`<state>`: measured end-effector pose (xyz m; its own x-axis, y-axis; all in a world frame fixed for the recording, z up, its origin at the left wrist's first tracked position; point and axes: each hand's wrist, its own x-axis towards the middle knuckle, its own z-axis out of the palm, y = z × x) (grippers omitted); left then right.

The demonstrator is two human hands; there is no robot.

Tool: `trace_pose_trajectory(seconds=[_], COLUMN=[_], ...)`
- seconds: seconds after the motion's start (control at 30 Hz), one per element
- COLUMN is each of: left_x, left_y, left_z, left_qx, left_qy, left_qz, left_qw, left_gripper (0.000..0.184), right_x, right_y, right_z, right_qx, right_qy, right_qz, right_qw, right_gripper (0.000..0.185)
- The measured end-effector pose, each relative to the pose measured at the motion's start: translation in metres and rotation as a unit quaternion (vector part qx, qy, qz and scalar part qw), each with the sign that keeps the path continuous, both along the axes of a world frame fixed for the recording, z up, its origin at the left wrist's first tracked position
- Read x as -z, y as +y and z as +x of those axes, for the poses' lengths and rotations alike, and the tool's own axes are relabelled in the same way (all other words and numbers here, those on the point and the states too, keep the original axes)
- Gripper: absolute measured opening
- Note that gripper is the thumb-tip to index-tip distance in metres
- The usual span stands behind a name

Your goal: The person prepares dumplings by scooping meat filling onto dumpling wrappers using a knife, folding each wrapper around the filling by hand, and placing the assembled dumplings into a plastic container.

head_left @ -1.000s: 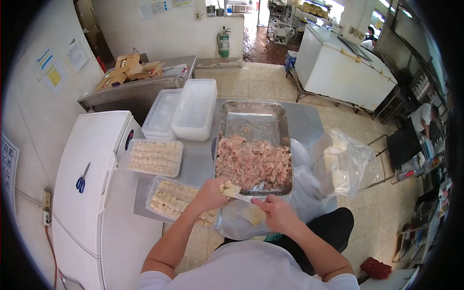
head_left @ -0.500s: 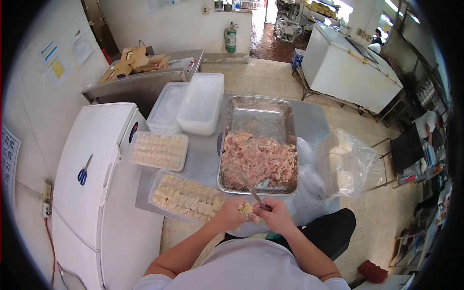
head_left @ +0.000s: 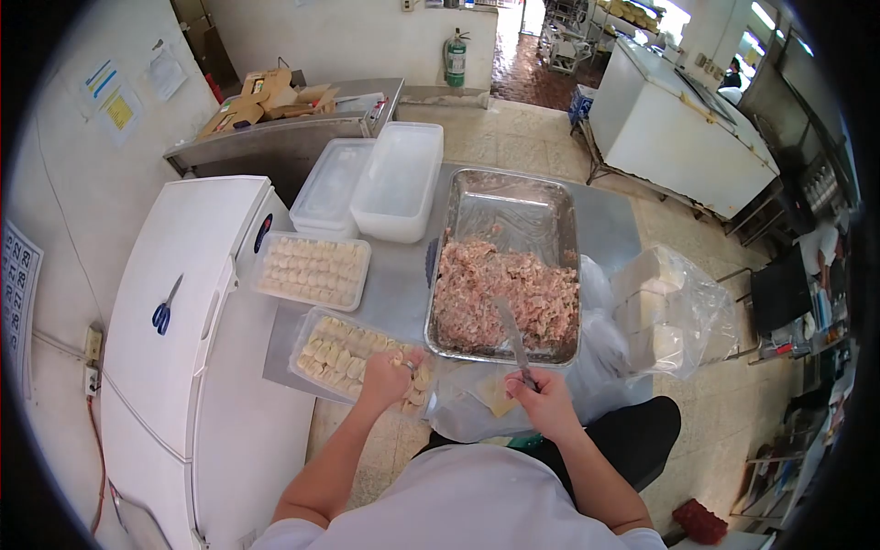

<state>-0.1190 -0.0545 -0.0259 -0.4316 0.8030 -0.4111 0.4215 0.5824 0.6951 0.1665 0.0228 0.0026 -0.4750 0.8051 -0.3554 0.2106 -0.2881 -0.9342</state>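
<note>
- The knife (head_left: 512,335) has a long, narrow, straight blade, greyish and dull; its long axis runs away from the person, leaning slightly left, tip over the ground filling (head_left: 472,298) in the metal tray (head_left: 515,215).
- The right hand (head_left: 544,401) has its fingers closed around the handle.
- The left hand (head_left: 389,379) is lowered over the folded dumplings (head_left: 332,356); whether it grips one, I cannot tell.
- On the wall calendar (head_left: 18,286), 22 and 29 are readable.
</note>
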Motion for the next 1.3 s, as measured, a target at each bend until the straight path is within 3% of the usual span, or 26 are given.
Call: trace_pose_trajectory(seconds=[0.1, 0.2, 0.3, 0.5, 0.6, 0.9, 1.0, 1.1, 1.2, 1.27, 1.3], left_x=[0.013, 0.033, 0.036, 0.031, 0.041, 0.034, 0.047, -0.009, -0.002, 0.002, 0.012], left_y=[0.003, 0.01, 0.017, 0.021, 0.018, 0.019, 0.016, 0.025, 0.025, 0.03, 0.032], left_z=[-0.008, -0.013, -0.008, 0.011, 0.006, 0.009, 0.0, 0.014, 0.048, 0.088, 0.108], left_qx=[0.013, -0.02, -0.008, 0.125, 0.104, 0.14, 0.083, -0.062, 0.027, 0.107, 0.16], left_qy=[0.035, -0.089, -0.133, 0.087, 0.01, 0.085, 0.056, -0.021, -0.059, -0.12, -0.087], left_qz=[0.043, 0.004, -0.002, -0.011, 0.011, -0.036, 0.013, 0.046, 0.208, 0.191, 0.206], left_qw=[0.998, 0.996, 0.991, 0.988, 0.994, 0.986, 0.995, 0.997, 0.976, 0.968, 0.961], left_gripper=[0.036, 0.04, 0.043, 0.041, 0.035, 0.032, 0.024, 0.017, 0.021, 0.02, 0.02], right_x=[0.0, 0.006, 0.0, 0.001, 0.003, 0.003, 0.005, 0.004, 0.011, 0.01, 0.012], right_y=[-0.002, -0.004, -0.005, -0.006, -0.005, -0.004, -0.001, 0.002, 0.003, 0.004, 0.004], right_z=[-0.002, -0.003, -0.003, -0.002, 0.0, 0.008, 0.012, 0.02, 0.032, 0.038, 0.04], right_qx=[0.008, 0.015, 0.02, 0.029, 0.032, 0.05, 0.06, 0.074, 0.093, 0.107, 0.111], right_qy=[0.001, 0.008, -0.005, -0.003, 0.001, -0.019, -0.018, -0.036, -0.05, -0.031, -0.025], right_qz=[0.005, 0.015, 0.004, -0.002, -0.003, -0.027, -0.018, -0.004, 0.007, 0.009, 0.012], right_qw=[1.0, 1.0, 1.0, 1.0, 0.999, 0.998, 0.998, 0.997, 0.994, 0.994, 0.993], right_gripper=[0.013, 0.013, 0.013, 0.013, 0.012, 0.014, 0.015, 0.014, 0.012, 0.013, 0.014])
